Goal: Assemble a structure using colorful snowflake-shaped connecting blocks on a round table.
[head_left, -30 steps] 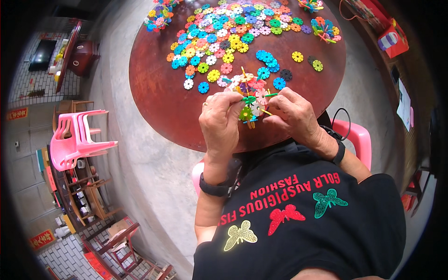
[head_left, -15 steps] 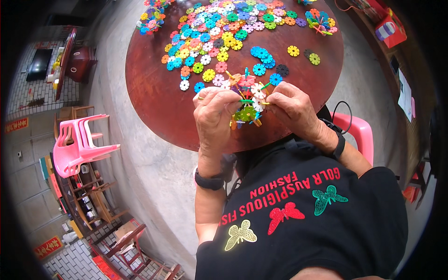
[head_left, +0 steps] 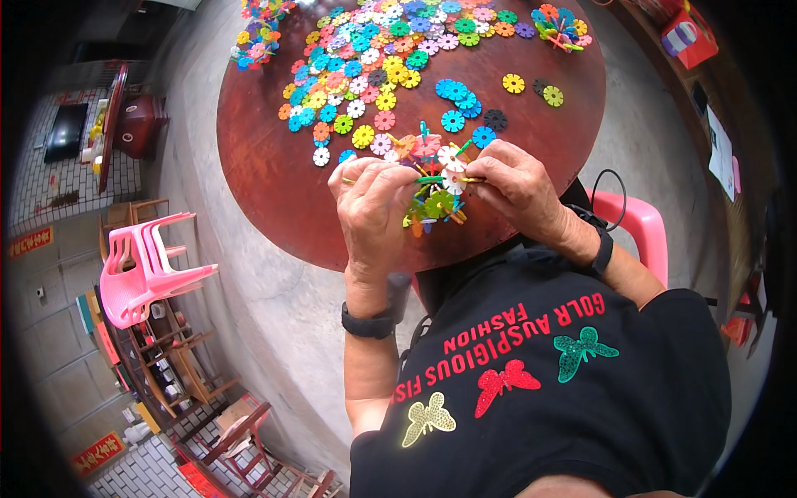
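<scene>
A many-coloured cluster of interlocked notched plastic discs [head_left: 441, 203] is held up between my two hands at the table's near edge. My left hand [head_left: 374, 203] pinches a green disc [head_left: 428, 179], seen edge-on, at the cluster's left side. From the right, my right hand [head_left: 521, 187] grips a yellow disc [head_left: 471, 179], also edge-on, beside a white disc [head_left: 453, 182] facing up. Pink, orange, white and lime discs show in the cluster; its underside is hidden.
Loose notched discs [head_left: 384, 100] in many colours spread over the round reddish-brown table [head_left: 274, 187]. Finished-looking disc clusters stand at its far left [head_left: 259, 41] and far right [head_left: 561, 28]. A pink chair [head_left: 635, 224] is close on my right; stacked pink chairs [head_left: 137, 274] stand left.
Both hands keep their pinch on the cluster, which has barely shifted. The view has moved slightly, so the table sits a little further left and up.
</scene>
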`<action>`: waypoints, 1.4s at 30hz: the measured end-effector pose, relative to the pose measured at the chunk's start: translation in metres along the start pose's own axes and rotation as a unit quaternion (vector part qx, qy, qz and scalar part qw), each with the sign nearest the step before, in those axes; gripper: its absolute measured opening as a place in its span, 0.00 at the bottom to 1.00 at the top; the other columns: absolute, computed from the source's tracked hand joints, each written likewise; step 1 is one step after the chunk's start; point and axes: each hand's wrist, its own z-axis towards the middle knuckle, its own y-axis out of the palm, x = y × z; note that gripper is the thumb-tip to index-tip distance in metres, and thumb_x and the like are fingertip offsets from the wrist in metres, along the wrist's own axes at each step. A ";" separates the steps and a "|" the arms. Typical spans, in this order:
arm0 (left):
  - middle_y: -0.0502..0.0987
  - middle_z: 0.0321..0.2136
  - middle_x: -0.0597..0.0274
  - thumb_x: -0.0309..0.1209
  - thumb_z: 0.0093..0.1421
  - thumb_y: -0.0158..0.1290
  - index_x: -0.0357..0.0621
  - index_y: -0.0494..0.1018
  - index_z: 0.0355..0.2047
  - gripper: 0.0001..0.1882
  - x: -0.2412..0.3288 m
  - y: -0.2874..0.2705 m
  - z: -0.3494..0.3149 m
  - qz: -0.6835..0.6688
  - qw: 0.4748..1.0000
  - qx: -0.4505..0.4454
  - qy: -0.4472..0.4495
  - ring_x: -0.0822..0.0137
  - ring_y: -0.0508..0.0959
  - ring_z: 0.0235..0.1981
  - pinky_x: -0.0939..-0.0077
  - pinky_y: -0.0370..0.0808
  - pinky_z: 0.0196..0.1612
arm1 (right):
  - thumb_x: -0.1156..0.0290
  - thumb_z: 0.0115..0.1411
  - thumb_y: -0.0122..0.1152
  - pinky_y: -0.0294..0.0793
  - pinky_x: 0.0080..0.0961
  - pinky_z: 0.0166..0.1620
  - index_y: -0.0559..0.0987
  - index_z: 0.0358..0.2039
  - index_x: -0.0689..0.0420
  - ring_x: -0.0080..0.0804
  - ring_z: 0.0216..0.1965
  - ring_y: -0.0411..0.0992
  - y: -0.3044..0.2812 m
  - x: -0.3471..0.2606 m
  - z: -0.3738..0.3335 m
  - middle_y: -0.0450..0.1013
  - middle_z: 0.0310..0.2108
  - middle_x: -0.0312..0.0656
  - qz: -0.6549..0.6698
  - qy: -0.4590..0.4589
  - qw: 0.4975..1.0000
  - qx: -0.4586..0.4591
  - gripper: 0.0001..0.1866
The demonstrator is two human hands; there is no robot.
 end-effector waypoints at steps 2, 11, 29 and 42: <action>0.78 0.27 0.68 0.25 0.50 0.61 0.48 0.77 0.29 0.05 0.001 -0.002 0.002 0.016 1.000 -0.003 0.012 0.65 0.76 0.36 0.66 0.62 0.51 | 0.75 0.49 0.68 0.74 0.34 0.35 0.77 0.32 0.57 0.42 0.32 0.72 0.000 -0.002 0.000 0.70 0.27 0.41 0.007 0.009 1.000 -0.011 0.10; 0.77 0.27 0.68 0.25 0.50 0.61 0.48 0.78 0.28 0.05 -0.001 -0.003 0.003 0.018 0.999 -0.013 0.027 0.65 0.76 0.35 0.67 0.61 0.52 | 0.81 0.46 0.67 0.73 0.33 0.34 0.76 0.34 0.58 0.40 0.31 0.71 0.002 0.001 -0.002 0.70 0.27 0.41 0.018 -0.001 1.000 -0.013 0.13; 0.78 0.29 0.63 0.24 0.52 0.61 0.42 0.78 0.30 0.05 0.006 -0.005 0.003 -0.002 1.000 -0.028 0.008 0.62 0.75 0.38 0.69 0.66 0.49 | 0.79 0.45 0.68 0.73 0.35 0.35 0.76 0.33 0.58 0.41 0.32 0.71 0.001 0.001 -0.003 0.71 0.28 0.41 0.006 0.000 1.000 -0.025 0.14; 0.78 0.27 0.67 0.25 0.52 0.60 0.48 0.77 0.30 0.05 0.011 0.002 0.001 -0.005 1.000 -0.026 0.005 0.64 0.76 0.36 0.63 0.62 0.55 | 0.68 0.48 0.69 0.75 0.35 0.39 0.77 0.39 0.57 0.42 0.35 0.72 0.003 -0.005 -0.003 0.70 0.32 0.43 -0.022 0.022 0.999 -0.020 0.17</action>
